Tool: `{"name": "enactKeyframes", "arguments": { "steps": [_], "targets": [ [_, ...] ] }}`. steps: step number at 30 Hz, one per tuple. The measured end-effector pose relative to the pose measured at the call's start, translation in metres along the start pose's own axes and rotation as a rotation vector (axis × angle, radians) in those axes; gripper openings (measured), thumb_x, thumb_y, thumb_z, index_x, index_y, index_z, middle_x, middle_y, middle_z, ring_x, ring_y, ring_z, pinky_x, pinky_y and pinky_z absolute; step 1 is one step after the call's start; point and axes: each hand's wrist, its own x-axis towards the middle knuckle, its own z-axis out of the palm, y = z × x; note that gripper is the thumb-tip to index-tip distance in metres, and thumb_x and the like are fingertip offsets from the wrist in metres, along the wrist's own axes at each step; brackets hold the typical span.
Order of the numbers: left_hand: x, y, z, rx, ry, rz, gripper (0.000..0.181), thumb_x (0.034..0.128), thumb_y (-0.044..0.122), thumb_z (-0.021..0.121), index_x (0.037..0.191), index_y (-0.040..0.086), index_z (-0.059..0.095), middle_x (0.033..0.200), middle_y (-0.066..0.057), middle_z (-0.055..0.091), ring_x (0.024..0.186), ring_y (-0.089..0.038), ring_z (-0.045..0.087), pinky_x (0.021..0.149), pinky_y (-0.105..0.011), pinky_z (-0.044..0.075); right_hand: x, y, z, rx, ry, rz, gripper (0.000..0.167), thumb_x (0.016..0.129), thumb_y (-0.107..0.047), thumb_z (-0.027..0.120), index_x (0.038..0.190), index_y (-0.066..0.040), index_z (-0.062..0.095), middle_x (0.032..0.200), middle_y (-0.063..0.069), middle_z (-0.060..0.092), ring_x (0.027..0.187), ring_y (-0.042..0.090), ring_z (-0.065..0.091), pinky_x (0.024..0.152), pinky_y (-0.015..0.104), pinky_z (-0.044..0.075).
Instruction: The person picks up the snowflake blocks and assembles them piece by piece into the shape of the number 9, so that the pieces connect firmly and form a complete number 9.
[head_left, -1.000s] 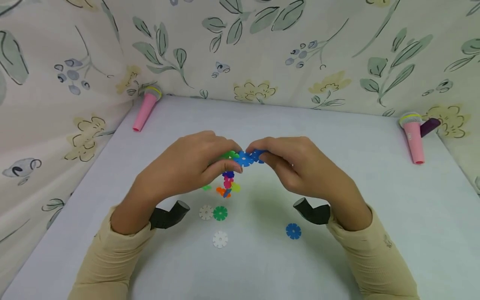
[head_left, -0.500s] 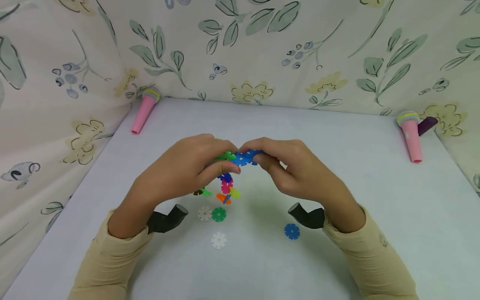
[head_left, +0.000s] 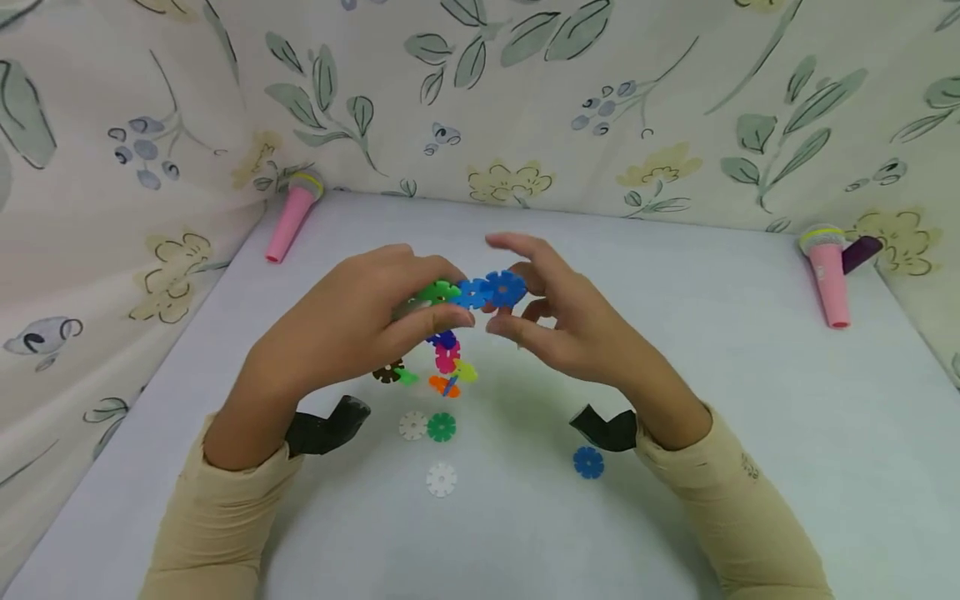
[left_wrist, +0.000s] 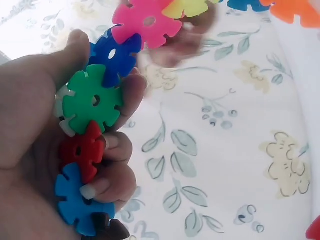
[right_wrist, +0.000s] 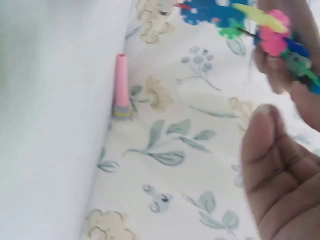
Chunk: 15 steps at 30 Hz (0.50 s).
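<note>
My left hand (head_left: 352, 312) grips a chain of interlocking notched plastic discs, raised above the table. In the left wrist view its fingers curl round a green disc (left_wrist: 82, 102), a red disc (left_wrist: 91, 160) and a light blue disc (left_wrist: 70, 197). A pink disc (left_wrist: 132, 25) extends beyond the thumb. Two blue discs (head_left: 504, 288) stick out toward my right hand (head_left: 581, 325). That hand's index finger is raised and its thumb stands apart; other fingers lie behind the blue discs, and contact there cannot be told. Lower pieces, including a brown disc (head_left: 387, 372), hang below my left hand.
Loose on the white table (head_left: 510, 542) lie a white disc (head_left: 412, 425) touching a green disc (head_left: 441, 427), another white disc (head_left: 441, 480), and a blue disc (head_left: 588, 462). Pink toy microphones stand at the back left (head_left: 291, 223) and right (head_left: 828, 287), near the floral cloth (head_left: 525, 108).
My right hand pinched the blue discs at the chain's end; its index finger and thumb have now spread off them. My left hand has risen slightly with the chain.
</note>
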Motion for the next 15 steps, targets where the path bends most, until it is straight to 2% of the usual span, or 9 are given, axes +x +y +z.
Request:
{"name": "enactKeyframes", "arguments": {
  "steps": [2,4,6,8,10,13,15],
  "targets": [
    [-0.002,0.0,-0.002,0.008,0.012,0.008,0.034,0.0947,0.045,0.068,0.117,0.019,0.069,0.085,0.011,0.057,0.079,-0.008,0.049,0.066,-0.031,0.045,0.001,0.005,0.008,-0.066,-0.152,0.088,0.041,0.091,-0.005,0.074,0.129,-0.003,0.058,0.089,-0.004,0.064,0.079,0.01,0.061,0.069,0.03,0.056],
    [-0.003,0.0,-0.003,0.017,0.023,0.018,0.037,0.0915,0.047,0.071,0.116,0.02,0.069,0.083,0.01,0.056,0.077,-0.008,0.048,0.064,-0.031,0.044,0.0,0.008,0.021,-0.176,-0.387,0.183,0.027,0.092,-0.013,0.075,0.117,-0.007,0.067,0.089,-0.005,0.064,0.081,0.009,0.059,0.072,0.028,0.054],
    [-0.002,0.0,-0.003,0.027,0.027,0.031,0.04,0.0887,0.048,0.074,0.116,0.019,0.07,0.082,0.009,0.055,0.075,-0.009,0.046,0.062,-0.031,0.042,-0.002,0.006,0.039,-0.274,-0.629,0.234,0.028,0.091,-0.021,0.076,0.117,-0.01,0.07,0.094,-0.005,0.067,0.085,0.009,0.06,0.077,0.027,0.052],
    [-0.002,-0.001,-0.003,0.025,0.025,0.036,0.04,0.088,0.048,0.075,0.115,0.019,0.071,0.081,0.007,0.055,0.075,-0.01,0.045,0.062,-0.031,0.042,-0.004,0.002,0.06,-0.338,-0.792,0.232,0.038,0.089,-0.026,0.079,0.123,-0.013,0.068,0.104,-0.005,0.068,0.093,0.008,0.061,0.083,0.025,0.051],
    [-0.001,0.0,-0.002,0.023,0.018,0.038,0.038,0.0896,0.048,0.073,0.114,0.019,0.071,0.082,0.007,0.056,0.076,-0.01,0.046,0.063,-0.032,0.042,-0.007,-0.003,0.08,-0.389,-0.857,0.188,0.043,0.087,-0.03,0.081,0.124,-0.017,0.066,0.108,-0.005,0.067,0.096,0.008,0.061,0.083,0.024,0.051],
    [-0.001,0.0,-0.001,0.022,0.021,0.054,0.035,0.0929,0.048,0.069,0.114,0.02,0.071,0.08,0.01,0.055,0.077,-0.008,0.047,0.063,-0.031,0.043,-0.009,-0.009,0.102,-0.483,-0.847,0.125,0.041,0.085,-0.031,0.082,0.12,-0.019,0.065,0.102,-0.006,0.066,0.09,0.007,0.06,0.075,0.019,0.05],
    [-0.001,-0.001,0.0,0.014,0.026,0.07,0.032,0.095,0.046,0.067,0.114,0.02,0.07,0.079,0.01,0.054,0.076,-0.007,0.048,0.062,-0.031,0.043,-0.011,-0.012,0.111,-0.547,-0.839,0.111,0.038,0.085,-0.03,0.082,0.116,-0.019,0.065,0.096,-0.006,0.065,0.083,0.006,0.059,0.068,0.017,0.049]
  ]
}}
